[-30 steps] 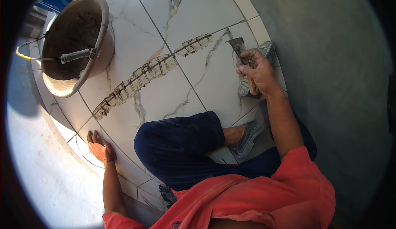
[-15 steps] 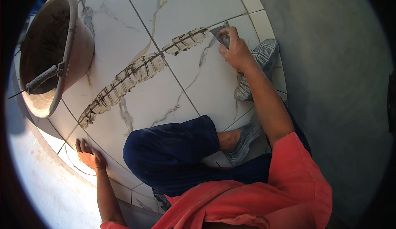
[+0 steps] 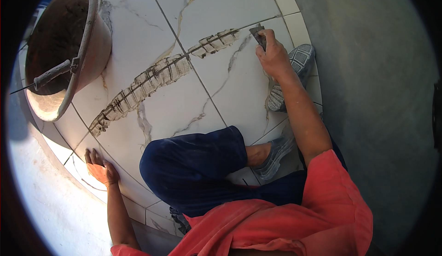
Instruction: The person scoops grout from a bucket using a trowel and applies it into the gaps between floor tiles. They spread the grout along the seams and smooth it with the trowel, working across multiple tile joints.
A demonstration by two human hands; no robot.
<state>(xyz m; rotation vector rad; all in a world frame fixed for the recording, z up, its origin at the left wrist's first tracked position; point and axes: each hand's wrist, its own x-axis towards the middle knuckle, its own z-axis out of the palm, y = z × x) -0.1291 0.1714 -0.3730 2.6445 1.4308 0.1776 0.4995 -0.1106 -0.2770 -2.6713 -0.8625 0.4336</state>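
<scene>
My right hand grips a small grey scraper, its thin blade held near the right end of a tile joint. Left of the blade, smears of greyish grout straddle that joint, with ridged stroke marks across them. A longer grout band continues past the crossing of joints down to the left. My left hand lies flat, fingers spread, on the tiles near the sunlit edge; it holds nothing.
At upper left a large dirty bucket with a handle grip stands on the marbled white tiles. My shoe rests close to my right forearm. A smooth grey floor borders the tiles on the right.
My right hand has moved slightly right along the joint, and the scraper is turned more edge-on. The whole view has shifted a little. My left hand stays on the tiles.
</scene>
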